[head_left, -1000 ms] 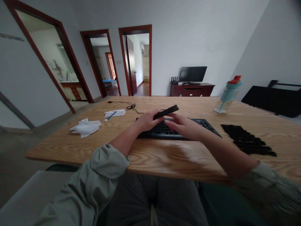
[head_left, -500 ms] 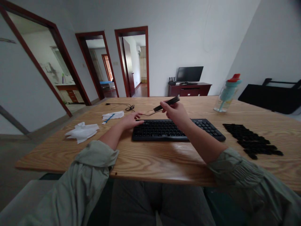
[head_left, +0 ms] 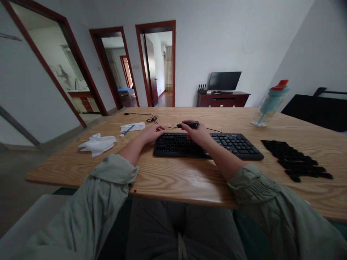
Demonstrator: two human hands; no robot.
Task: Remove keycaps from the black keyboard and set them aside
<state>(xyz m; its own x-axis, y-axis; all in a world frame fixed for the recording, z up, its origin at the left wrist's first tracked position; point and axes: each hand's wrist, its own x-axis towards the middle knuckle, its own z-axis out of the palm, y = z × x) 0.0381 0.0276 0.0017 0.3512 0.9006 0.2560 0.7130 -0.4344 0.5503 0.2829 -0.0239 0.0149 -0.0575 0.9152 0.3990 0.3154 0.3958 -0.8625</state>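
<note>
A black keyboard (head_left: 230,147) lies flat on the wooden table in front of me, its middle partly covered by my right hand (head_left: 199,133). That hand is closed around a small black oblong tool (head_left: 193,125), held roughly level just above the back edge of the keyboard. Its exact kind does not show. My left hand (head_left: 154,133) rests at the keyboard's back left corner, fingers stretched out and touching its edge. A thin black cable (head_left: 151,118) lies loosely coiled behind the left hand, and part of it runs toward the right hand.
On the left lie a crumpled white tissue (head_left: 97,145) and a folded white cloth (head_left: 139,125) with a blue-handled brush (head_left: 127,130) on it. To the right are small black pieces in rows (head_left: 295,159). A bottle with a red lid (head_left: 269,104) stands behind them.
My right hand has lowered with the black tool, which has gone from slanting up to nearly level. The left hand's fingers have drawn in slightly at the corner. The view has shifted slightly.
</note>
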